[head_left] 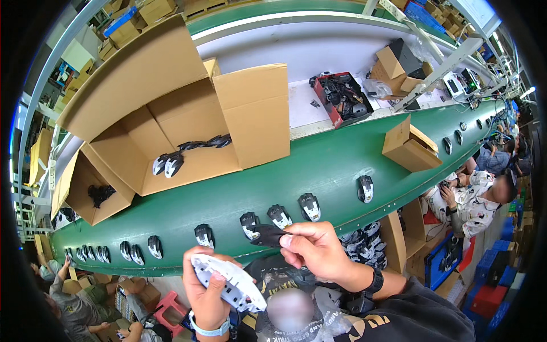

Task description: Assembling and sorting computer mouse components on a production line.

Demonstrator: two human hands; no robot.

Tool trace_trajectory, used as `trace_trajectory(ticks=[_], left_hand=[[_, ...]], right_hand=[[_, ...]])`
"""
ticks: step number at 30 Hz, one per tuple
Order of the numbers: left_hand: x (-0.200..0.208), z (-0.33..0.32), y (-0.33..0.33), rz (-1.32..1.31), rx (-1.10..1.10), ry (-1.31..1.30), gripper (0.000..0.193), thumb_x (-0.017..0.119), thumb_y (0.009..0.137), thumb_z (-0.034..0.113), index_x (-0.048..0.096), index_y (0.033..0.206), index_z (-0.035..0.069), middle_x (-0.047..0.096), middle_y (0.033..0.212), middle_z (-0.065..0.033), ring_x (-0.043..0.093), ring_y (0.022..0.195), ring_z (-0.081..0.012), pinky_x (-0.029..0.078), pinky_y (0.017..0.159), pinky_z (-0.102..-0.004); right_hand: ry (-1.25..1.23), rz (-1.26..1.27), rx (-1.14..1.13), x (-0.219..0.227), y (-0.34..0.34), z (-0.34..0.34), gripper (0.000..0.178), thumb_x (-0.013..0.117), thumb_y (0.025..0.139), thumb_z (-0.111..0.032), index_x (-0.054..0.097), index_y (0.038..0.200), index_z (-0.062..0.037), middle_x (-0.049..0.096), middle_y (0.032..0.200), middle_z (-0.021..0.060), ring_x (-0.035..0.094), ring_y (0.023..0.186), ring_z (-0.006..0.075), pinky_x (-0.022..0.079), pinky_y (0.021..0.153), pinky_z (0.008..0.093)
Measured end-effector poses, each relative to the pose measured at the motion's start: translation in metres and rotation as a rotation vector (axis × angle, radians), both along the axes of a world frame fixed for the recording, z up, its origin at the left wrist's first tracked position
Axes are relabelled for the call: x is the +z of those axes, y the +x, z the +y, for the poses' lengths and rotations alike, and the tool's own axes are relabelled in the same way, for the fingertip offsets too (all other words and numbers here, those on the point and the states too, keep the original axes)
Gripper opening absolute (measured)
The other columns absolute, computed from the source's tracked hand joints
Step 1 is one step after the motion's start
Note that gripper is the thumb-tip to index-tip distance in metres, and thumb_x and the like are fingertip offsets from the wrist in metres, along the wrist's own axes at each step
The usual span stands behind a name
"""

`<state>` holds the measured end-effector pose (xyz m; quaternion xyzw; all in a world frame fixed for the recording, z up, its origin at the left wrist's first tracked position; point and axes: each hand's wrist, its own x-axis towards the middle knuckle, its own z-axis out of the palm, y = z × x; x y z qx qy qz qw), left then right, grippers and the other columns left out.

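Observation:
My left hand (206, 299) grips a white plastic mouse shell (229, 283), its hollow inner side with holes and posts showing. In my right hand (319, 249), thumb and fingers pinch a black curved mouse cover (266, 235). The cover is apart from the white shell and hangs over the near edge of the green belt, partly in front of a black-and-white computer mouse (249, 221). Further mice lie close by on the belt, among them one to the right (309, 206) and one to the left (204, 235).
The green conveyor belt (342, 165) runs across, with several mice along it. An open cardboard box (250, 119) with mouse parts stands on its far side. A smaller carton (411, 145) sits to the right. Below the belt is a pile of mouse parts (367, 248). Co-workers (478, 199) sit alongside.

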<state>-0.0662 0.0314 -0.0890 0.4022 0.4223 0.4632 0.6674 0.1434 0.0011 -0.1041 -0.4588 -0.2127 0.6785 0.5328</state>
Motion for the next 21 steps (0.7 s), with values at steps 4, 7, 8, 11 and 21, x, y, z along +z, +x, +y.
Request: trace_trajectory(ticks=[4,7,8,11,21], left_hand=[[-0.003,0.004,0.005,-0.166,-0.111,-0.069,0.046,0.064,0.09,0.019,0.036,0.125,0.008,0.058,0.104,-0.0208,0.067,0.063,-0.0352,0.057,0.053,-0.0398],[-0.008,-0.006,0.002,-0.02,0.094,-0.186,0.04,0.059,0.093,0.018,0.04,0.126,0.007,0.061,0.107,-0.0204,0.068,0.067,-0.0333,0.057,0.054,-0.0393],[-0.011,0.006,-0.005,0.089,0.044,-0.136,0.035,0.053,0.096,0.016,0.044,0.127,0.005,0.062,0.112,-0.0193,0.068,0.081,-0.0325,0.058,0.068,-0.0416],[-0.013,0.01,0.007,-0.048,0.027,-0.289,0.034,0.05,0.095,0.013,0.046,0.128,0.002,0.063,0.112,-0.0172,0.065,0.097,-0.0321,0.053,0.086,-0.0439],[-0.031,0.025,-0.011,0.534,-0.24,0.621,0.036,0.063,0.089,0.003,0.049,0.122,0.001,0.064,0.113,-0.0114,0.061,0.102,-0.0199,0.047,0.092,-0.0329]], right_hand=[[0.165,-0.158,-0.09,-0.022,-0.003,0.005,0.022,0.064,0.093,-0.005,0.069,0.114,0.0006,0.057,0.074,-0.0016,0.05,0.066,0.0051,0.04,0.057,0.0215],[0.321,-0.409,-0.048,-0.032,-0.007,0.012,0.022,0.065,0.093,-0.006,0.07,0.113,-0.0019,0.055,0.077,-0.0024,0.049,0.072,0.005,0.039,0.061,0.0211],[0.227,-0.283,-0.094,-0.039,-0.013,0.013,0.021,0.064,0.094,-0.007,0.07,0.113,-0.0017,0.054,0.074,-0.0026,0.048,0.069,0.005,0.038,0.059,0.0214],[-0.011,-0.185,-0.25,-0.043,-0.008,-0.002,0.021,0.061,0.097,-0.011,0.07,0.113,-0.0018,0.054,0.069,-0.003,0.046,0.061,0.0043,0.037,0.053,0.0214],[-0.047,-0.226,-0.711,-0.066,-0.009,-0.108,0.018,0.06,0.097,-0.015,0.064,0.086,-0.002,0.058,0.07,-0.0003,0.051,0.062,0.0065,0.039,0.055,0.0222]])
